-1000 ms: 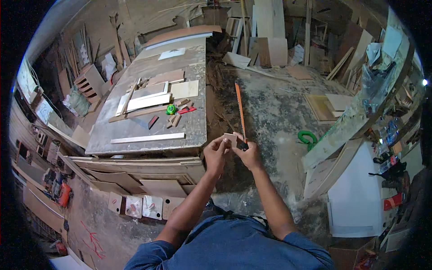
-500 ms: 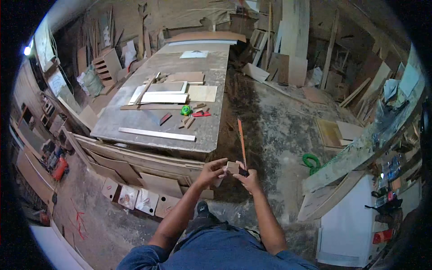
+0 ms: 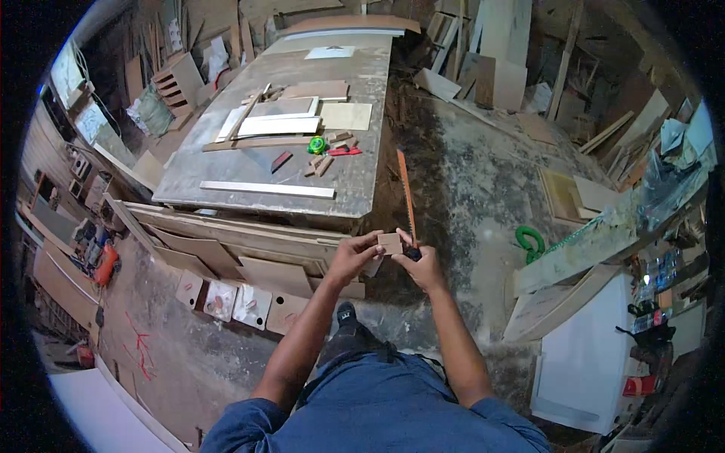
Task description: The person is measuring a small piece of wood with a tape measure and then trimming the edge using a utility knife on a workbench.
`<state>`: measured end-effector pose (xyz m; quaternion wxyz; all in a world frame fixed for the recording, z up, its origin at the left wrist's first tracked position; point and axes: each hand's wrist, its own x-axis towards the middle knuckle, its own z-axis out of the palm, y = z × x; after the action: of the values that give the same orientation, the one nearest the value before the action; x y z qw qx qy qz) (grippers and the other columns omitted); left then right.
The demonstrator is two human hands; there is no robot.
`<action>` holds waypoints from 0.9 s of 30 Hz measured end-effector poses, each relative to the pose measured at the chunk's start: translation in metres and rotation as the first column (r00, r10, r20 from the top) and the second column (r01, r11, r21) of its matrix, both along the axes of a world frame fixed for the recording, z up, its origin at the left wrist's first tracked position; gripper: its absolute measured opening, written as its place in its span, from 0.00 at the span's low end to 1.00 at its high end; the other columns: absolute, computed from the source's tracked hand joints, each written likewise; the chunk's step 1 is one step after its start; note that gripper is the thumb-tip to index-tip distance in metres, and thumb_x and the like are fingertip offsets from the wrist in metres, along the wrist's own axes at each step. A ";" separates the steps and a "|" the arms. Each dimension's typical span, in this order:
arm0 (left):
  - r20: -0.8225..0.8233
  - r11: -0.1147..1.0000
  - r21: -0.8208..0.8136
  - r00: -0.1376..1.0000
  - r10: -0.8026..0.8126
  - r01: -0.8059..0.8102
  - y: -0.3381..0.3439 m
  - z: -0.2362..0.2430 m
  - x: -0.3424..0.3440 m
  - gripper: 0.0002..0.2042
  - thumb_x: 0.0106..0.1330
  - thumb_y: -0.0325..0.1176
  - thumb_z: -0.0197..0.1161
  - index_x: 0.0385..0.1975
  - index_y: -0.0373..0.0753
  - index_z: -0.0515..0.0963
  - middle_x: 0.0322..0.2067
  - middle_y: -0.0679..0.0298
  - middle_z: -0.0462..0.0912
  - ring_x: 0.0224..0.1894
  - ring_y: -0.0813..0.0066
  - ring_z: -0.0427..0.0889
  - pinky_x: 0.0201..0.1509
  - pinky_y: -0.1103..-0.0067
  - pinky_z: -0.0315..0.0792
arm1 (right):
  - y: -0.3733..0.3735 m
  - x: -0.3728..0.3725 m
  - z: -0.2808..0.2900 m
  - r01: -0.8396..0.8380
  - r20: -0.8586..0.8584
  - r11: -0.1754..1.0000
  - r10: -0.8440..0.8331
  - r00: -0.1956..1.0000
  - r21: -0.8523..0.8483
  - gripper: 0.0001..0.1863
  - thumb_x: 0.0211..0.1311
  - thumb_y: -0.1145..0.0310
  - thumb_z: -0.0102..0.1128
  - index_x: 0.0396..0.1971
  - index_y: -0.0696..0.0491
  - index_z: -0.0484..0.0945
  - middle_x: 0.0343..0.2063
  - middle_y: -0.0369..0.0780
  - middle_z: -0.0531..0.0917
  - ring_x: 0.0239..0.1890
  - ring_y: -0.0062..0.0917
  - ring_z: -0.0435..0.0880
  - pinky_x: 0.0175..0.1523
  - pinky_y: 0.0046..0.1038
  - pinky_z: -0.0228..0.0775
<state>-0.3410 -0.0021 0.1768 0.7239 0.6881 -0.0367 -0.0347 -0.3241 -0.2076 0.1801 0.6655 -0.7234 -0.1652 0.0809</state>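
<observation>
In front of me, my left hand (image 3: 347,260) grips a small square wooden piece (image 3: 390,243) at its left side. My right hand (image 3: 423,268) is closed on the black handle (image 3: 412,254) of a saw with a long orange blade (image 3: 405,189) that points away from me, and its thumb reaches toward the wooden piece. Both hands are close together beside the near right corner of the worktable (image 3: 359,200).
The worktable bears boards, a green tape measure (image 3: 317,145), small blocks and a white strip (image 3: 266,189). Sheets (image 3: 272,275) lean along its near end. A painted beam (image 3: 574,257) and a coiled green hose (image 3: 530,243) are at right, red tools (image 3: 106,264) at left.
The small piece has been turned and now shows its face between my fingers, with my left hand farther round it. My view has shifted and a shoe now shows below my hands.
</observation>
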 end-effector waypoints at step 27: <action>-0.318 0.904 -0.422 0.945 -0.073 -0.072 -0.036 0.001 -0.010 0.05 0.64 0.31 0.62 0.35 0.38 0.78 0.28 0.68 0.80 0.26 0.81 0.79 0.29 0.82 0.74 | 0.002 -0.034 0.005 0.291 0.248 0.955 -0.270 0.930 -0.051 0.35 0.42 0.66 0.77 0.54 0.57 0.73 0.46 0.44 0.81 0.49 0.30 0.80 0.54 0.31 0.70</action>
<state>-0.3510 -0.0383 0.1775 0.8529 0.4974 0.0764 -0.1393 -0.3582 -0.2054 0.1848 0.6135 -0.7721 -0.1353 -0.0955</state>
